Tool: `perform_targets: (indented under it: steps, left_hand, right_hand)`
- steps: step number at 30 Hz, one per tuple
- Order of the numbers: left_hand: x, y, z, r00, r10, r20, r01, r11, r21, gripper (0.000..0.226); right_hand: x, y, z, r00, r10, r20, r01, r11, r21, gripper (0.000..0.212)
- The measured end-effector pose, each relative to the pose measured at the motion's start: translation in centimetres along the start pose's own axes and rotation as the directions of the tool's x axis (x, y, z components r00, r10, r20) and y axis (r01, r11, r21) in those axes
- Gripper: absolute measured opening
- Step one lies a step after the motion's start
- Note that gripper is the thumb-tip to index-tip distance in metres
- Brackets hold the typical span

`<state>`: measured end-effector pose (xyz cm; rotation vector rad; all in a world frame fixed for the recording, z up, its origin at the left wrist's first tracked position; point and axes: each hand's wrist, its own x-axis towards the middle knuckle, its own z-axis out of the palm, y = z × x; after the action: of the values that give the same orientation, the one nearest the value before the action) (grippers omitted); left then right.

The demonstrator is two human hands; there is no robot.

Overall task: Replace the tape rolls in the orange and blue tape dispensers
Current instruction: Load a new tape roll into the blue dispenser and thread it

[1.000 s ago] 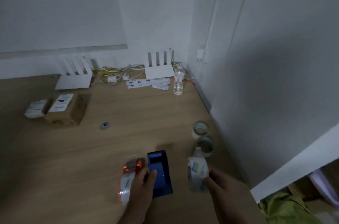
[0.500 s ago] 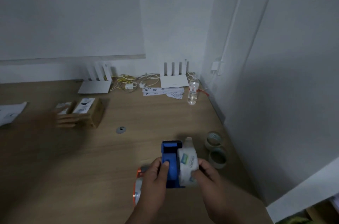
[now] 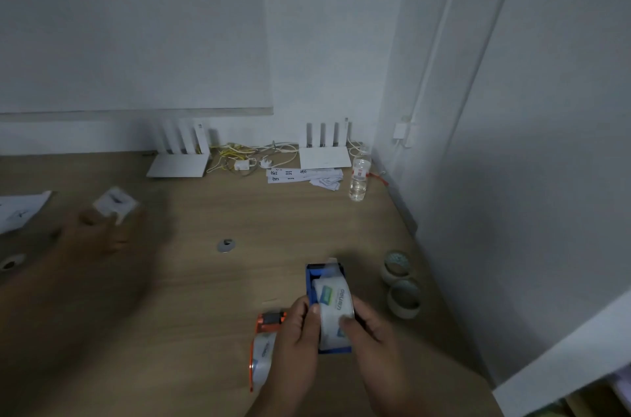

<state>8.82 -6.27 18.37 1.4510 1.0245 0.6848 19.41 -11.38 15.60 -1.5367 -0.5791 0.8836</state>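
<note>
The blue tape dispenser [image 3: 311, 277] stands on the wooden table [image 3: 191, 314] near the front. A white tape roll [image 3: 333, 297] with a printed label sits inside its frame. My left hand [image 3: 296, 341] grips the dispenser's left side, thumb against the roll's edge. From the right, my right hand [image 3: 374, 338] holds the roll, fingers curled over its face. The orange tape dispenser [image 3: 269, 318] lies just left of my left hand, with a clear roll [image 3: 261, 357] in it.
Two tape rolls [image 3: 396, 267] [image 3: 404, 302] stand by the right wall. Another person's blurred hand [image 3: 92, 234] holds a small box at the left. A water bottle [image 3: 359, 177], papers, two white routers [image 3: 324, 157] and cables line the back. A metal grommet [image 3: 226, 245] sits mid-table.
My right hand brought the white roll from beside the blue dispenser into its frame. Another person's hand came in at the left and lifted the small box.
</note>
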Motion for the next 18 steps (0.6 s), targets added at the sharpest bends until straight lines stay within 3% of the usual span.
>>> perform_targets:
  steps: [3, 6, 18]
  left_hand:
    - [0.2, -0.5, 0.2, 0.997, -0.046, -0.063, 0.046, 0.999, 0.007, 0.023]
    - [0.6, -1.2, 0.5, 0.99, -0.11, -0.093, 0.101, 0.991, -0.092, 0.03]
    - [-0.1, -0.1, -0.3, 1.0, 0.016, -0.018, -0.015, 0.999, 0.043, 0.017]
  right_hand:
    - [-0.4, -0.2, 0.4, 1.0, -0.031, -0.006, 0.031, 1.0, 0.003, 0.046]
    - [-0.5, 0.0, 1.0, 0.999, -0.01, -0.037, 0.011, 1.0, 0.022, 0.044]
    - [-1.4, 0.3, 1.5, 0.998, -0.044, 0.04, 0.042, 0.998, 0.054, 0.042]
